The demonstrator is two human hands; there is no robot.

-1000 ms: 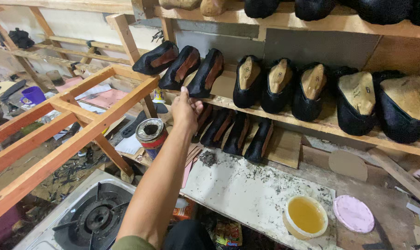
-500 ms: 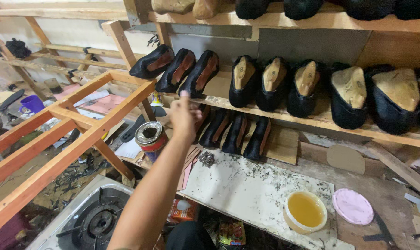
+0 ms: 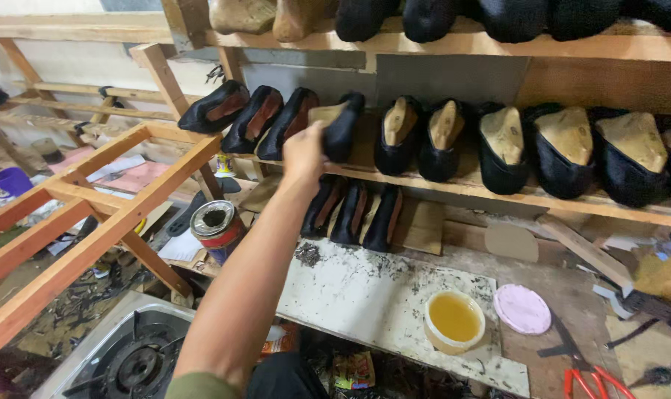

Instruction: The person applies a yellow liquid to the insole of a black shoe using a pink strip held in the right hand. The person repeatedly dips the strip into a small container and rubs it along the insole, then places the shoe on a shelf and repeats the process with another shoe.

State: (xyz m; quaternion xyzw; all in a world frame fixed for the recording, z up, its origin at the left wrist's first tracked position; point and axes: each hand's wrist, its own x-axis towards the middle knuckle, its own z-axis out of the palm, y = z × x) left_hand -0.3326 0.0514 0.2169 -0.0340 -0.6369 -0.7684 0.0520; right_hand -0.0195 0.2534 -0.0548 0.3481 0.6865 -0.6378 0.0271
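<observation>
The wooden shelf [image 3: 498, 193] runs off the right edge, its far shoes cut off. The left hand [image 3: 304, 151] is clamped on a black shoe [image 3: 343, 127] above the shelf's front edge; its fingers are hidden behind it. The shoe's long axis tilts, toe up toward the back. The right hand is out of sight.

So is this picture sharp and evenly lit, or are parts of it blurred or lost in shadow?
Head view: mostly sharp, with soft, even light; the left hand on the black shoe is slightly soft; the gas burner lies in shadow; the shelf bows near the frame edges.
</observation>
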